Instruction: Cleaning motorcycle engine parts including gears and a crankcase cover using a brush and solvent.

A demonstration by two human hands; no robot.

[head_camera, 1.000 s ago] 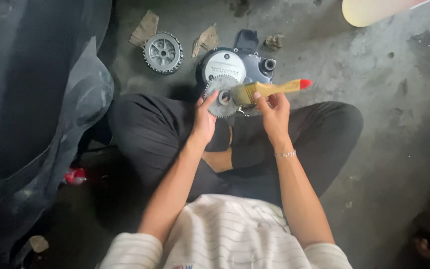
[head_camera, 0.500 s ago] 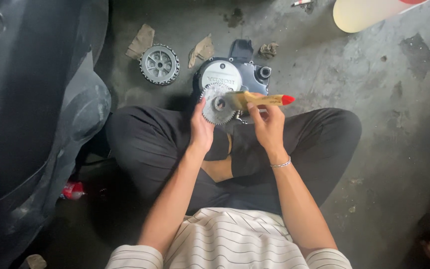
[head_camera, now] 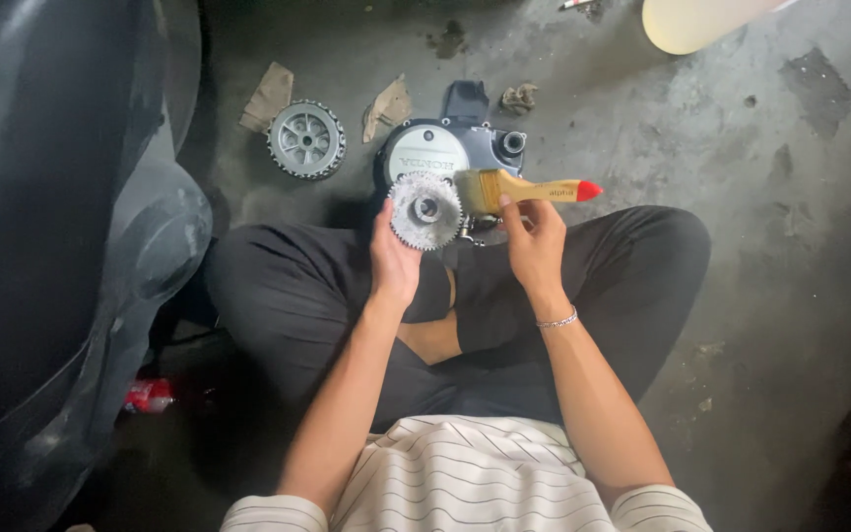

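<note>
Left hand grips a toothed gear upright above the lap; right hand grips a paintbrush lying level, bristles touching the gear's right edge

Dusty grey toothed metal gear held upright, face toward camera; yellow wooden-handled, red-tipped paintbrush lies level, bristles touching its right edge.

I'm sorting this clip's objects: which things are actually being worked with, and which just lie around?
In hand:
left hand holding toothed gear
right hand holding paintbrush

Lying about:
engine cover
ribbed wheel part
rags
dark bodywork
</note>
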